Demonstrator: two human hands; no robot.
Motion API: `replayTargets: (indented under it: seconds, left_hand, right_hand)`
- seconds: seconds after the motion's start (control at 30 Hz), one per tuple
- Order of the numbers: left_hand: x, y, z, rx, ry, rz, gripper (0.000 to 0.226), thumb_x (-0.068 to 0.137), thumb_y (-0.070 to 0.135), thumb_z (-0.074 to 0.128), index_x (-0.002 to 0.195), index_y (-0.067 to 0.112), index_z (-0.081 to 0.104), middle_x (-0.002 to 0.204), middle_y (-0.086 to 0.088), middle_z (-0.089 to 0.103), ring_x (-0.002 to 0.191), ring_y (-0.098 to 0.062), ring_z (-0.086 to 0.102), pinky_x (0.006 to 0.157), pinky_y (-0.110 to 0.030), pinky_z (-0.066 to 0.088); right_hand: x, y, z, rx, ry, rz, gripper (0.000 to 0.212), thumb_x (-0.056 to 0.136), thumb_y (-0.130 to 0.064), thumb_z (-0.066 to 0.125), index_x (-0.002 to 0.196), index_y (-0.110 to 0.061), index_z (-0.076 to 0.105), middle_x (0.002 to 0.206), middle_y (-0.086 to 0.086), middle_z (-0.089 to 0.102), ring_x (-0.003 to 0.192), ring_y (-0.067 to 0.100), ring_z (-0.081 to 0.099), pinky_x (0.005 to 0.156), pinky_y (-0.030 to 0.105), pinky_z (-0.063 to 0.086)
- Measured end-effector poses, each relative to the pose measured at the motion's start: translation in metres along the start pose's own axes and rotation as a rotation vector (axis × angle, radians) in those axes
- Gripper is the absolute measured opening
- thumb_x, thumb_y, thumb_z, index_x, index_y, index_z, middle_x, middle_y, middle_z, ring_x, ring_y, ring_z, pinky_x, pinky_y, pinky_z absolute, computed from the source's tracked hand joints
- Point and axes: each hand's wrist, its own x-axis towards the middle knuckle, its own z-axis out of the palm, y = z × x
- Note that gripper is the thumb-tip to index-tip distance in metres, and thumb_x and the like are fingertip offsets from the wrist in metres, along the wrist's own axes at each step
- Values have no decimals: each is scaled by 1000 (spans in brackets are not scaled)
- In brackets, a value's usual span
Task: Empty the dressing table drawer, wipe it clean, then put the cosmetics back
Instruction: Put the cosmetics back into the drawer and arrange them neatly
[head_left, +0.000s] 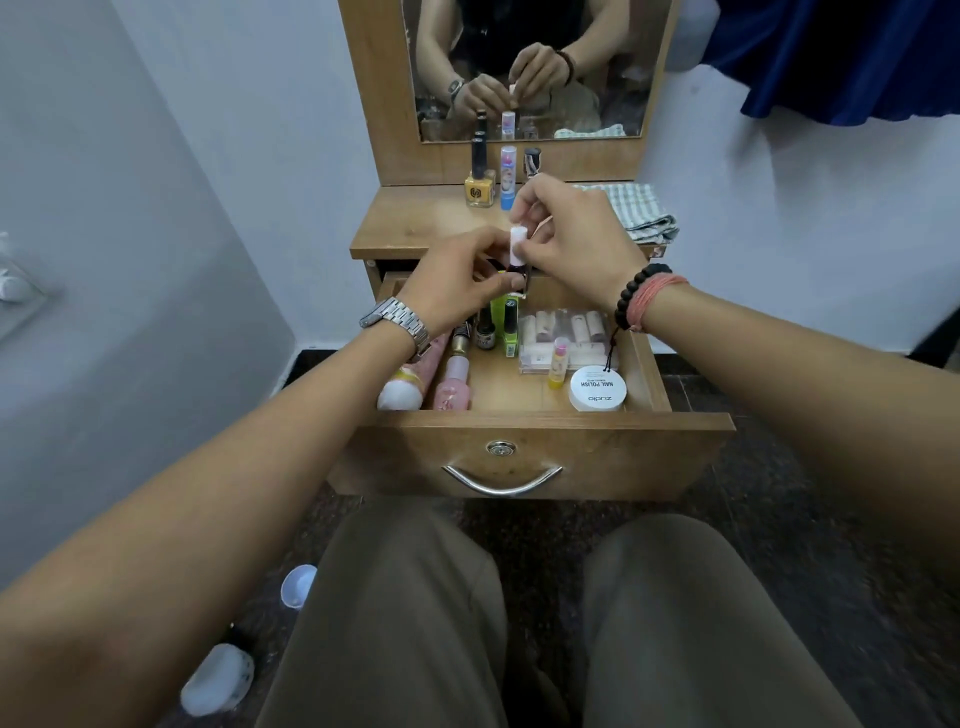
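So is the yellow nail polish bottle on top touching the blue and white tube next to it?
Cannot tell. In the head view the yellow nail polish bottle and the blue and white tube stand side by side, too close to show contact or a gap.

A bedroom corner at home
Wooden dressing table (405, 221) with mirror (530, 67), open drawer (540, 452) of cosmetics, blue curtain (841, 57)

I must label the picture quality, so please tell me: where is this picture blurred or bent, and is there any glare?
Head view: wide-angle bending curves both forearms and the walls near the edges; the hands, left hand and right hand, and the small bottle they hold look slightly soft; the drawer front is sharper; the light is soft and even; the only glare is a small highlight on the handle.
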Motion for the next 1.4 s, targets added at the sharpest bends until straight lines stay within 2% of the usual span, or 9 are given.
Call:
replayTargets:
  seconds: [0.07, 0.17, 0.37, 0.6, 0.8, 1.03, 1.17, 1.3, 1.4]
  left_hand:
    - [-5, 3, -1, 5, 62, -5, 21, 83, 27, 72, 96, 16, 61, 77, 11, 61, 70, -8, 62, 63, -11, 45]
    - [-11, 1, -3, 28, 67, -10, 22, 81, 27, 74, 83, 12, 59, 70, 10, 59, 63, -6, 57, 59, -12, 42]
    - [-26, -21, 6, 230, -25, -227, 24, 75, 31, 78, 87, 16, 64, 86, 1, 69, 81, -16, 63, 74, -31, 51]
    - [-27, -32, 23, 321, -154, -301, 29, 73, 32, 79, 95, 17, 66, 97, -3, 69, 89, -22, 62, 76, -38, 52]
    - [-22, -34, 27, 360, -161, -292, 21, 74, 29, 76, 86, 19, 63, 93, -3, 69, 84, -21, 63, 68, -32, 49]
    - [-20, -33, 31, 451, -140, -245, 22, 80, 30, 69, 97, 16, 65, 97, -6, 68, 89, -26, 62, 66, -29, 42]
    - [-19, -33, 33, 472, -139, -240, 25, 81, 32, 67, 101, 16, 66, 98, -7, 69, 90, -27, 62, 70, -32, 47]
    - [-19, -33, 32, 488, -161, -244, 32, 81, 39, 70, 103, 17, 66, 100, -6, 69, 91, -25, 63, 72, -33, 50]
    - [-18, -31, 22, 435, -79, -267, 35, 79, 53, 66, 93, 20, 67, 87, 3, 68, 81, -17, 62, 70, -32, 52]
  right_hand:
    - [-8, -6, 3, 53, -12, 19, 22, 79, -3, 63, 99, -12, 59, 90, 4, 64, 73, 18, 68, 72, 31, 55]
    - [-15, -8, 3, 76, -48, 14, 26, 82, -6, 64, 106, -13, 57, 99, 5, 64, 77, 16, 69, 75, 26, 55]
    - [-22, 5, -7, 70, -50, 60, 25, 84, -15, 65, 109, -16, 58, 104, 1, 66, 86, 16, 68, 85, 29, 53]
    - [-34, 19, -8, 84, -63, 126, 22, 85, -12, 63, 107, -15, 62, 101, 2, 68, 85, 15, 66, 82, 22, 51]
    - [-44, 30, -2, 94, -115, 148, 22, 85, -11, 65, 106, -14, 62, 99, 2, 68, 87, 16, 66, 87, 29, 53]
    - [-44, 33, 0, 67, -136, 172, 25, 85, -12, 64, 110, -19, 61, 98, -2, 67, 82, 9, 62, 84, 26, 52]
    - [-46, 29, 4, 74, -148, 181, 26, 86, -13, 64, 110, -19, 60, 100, -2, 66, 80, 8, 61, 80, 21, 50]
    - [-53, 26, 9, 61, -160, 183, 26, 86, -12, 62, 111, -18, 59, 99, -3, 66, 83, 11, 63, 80, 27, 53]
    - [-60, 27, 13, 58, -165, 187, 27, 86, -14, 61, 113, -18, 58, 99, -4, 65, 85, 13, 63, 83, 33, 54]
